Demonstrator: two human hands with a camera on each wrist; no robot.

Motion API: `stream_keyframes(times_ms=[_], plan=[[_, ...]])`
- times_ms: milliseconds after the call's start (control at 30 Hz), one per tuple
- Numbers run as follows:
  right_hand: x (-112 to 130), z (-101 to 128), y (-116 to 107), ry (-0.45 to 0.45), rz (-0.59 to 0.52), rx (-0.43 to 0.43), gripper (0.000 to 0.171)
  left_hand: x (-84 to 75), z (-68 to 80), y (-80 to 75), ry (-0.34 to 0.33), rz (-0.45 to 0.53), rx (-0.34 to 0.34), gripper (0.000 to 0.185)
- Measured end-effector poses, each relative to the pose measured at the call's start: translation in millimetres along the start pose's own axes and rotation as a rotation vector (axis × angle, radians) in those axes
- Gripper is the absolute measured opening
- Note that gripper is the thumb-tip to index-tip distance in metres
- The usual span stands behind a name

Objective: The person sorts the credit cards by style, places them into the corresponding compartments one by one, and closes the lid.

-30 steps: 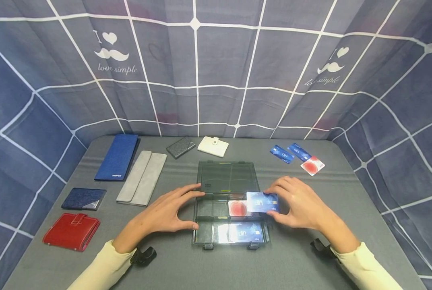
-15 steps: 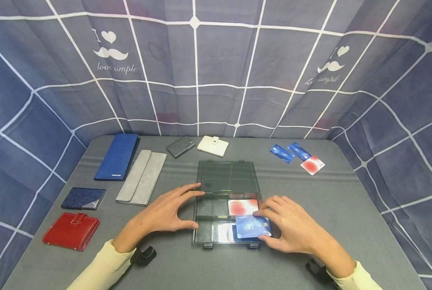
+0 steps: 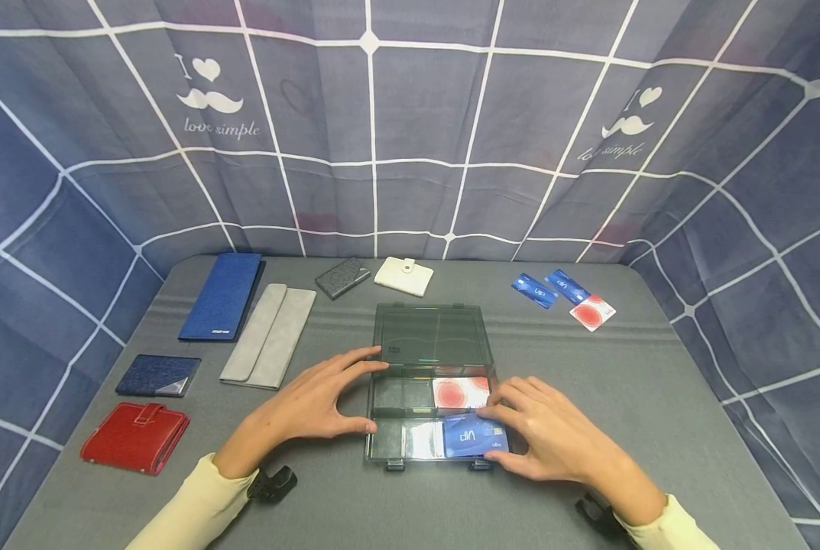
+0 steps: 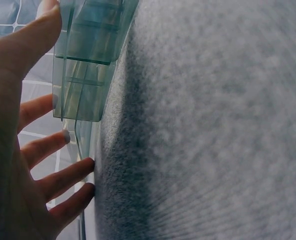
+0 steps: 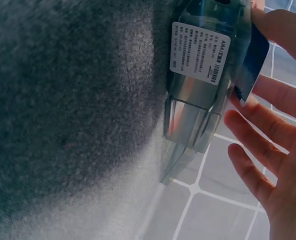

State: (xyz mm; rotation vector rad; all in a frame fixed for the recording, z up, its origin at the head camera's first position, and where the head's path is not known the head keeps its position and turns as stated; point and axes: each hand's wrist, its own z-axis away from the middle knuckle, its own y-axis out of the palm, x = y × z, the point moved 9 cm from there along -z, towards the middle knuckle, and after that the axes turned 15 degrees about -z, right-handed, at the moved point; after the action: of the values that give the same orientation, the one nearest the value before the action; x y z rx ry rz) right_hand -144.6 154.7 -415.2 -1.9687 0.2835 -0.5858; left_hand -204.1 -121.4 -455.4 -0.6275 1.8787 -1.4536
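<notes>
A translucent grey-green plastic compartment box [image 3: 389, 393] stands on the table with its lid [image 3: 432, 336] laid back. My right hand [image 3: 550, 428] pinches a blue VIP card [image 3: 474, 437] between thumb and fingers, over the front right compartment. In the right wrist view the card [image 5: 252, 62] tilts up at the box's rim. A white card with red circles [image 3: 460, 393] lies in the compartment behind. My left hand [image 3: 320, 399] spreads its fingers along the box's left side, thumb and fingertips right at the edge; the left wrist view shows the thumb on the wall.
Two blue cards [image 3: 535, 291] and a red-and-white card [image 3: 593, 312] lie at the back right. On the left are a red wallet [image 3: 137, 438], a dark blue card holder [image 3: 158, 376], a grey pouch [image 3: 268, 336] and a blue folder [image 3: 222, 296]. A white wallet [image 3: 404, 276] and dark case [image 3: 342, 278] lie behind.
My right hand has brought the blue VIP card from over the rear right compartment forward and down to the front right one. The left hand stays in place.
</notes>
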Motion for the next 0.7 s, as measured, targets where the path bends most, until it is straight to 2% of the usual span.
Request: stream_keyframes(times_ms=[200, 700], plan=[[0.5, -1.3, 4.5, -0.022, -0.009, 0.001, 0.041, 0.0, -0.1, 0.8, 0.001, -0.004, -0.001, 0.092], [4.7, -4.1, 9.7, -0.068, 0.017, 0.026, 0.045, 0.1, 0.5, -0.3, -0.004, -0.004, 0.002, 0.091]])
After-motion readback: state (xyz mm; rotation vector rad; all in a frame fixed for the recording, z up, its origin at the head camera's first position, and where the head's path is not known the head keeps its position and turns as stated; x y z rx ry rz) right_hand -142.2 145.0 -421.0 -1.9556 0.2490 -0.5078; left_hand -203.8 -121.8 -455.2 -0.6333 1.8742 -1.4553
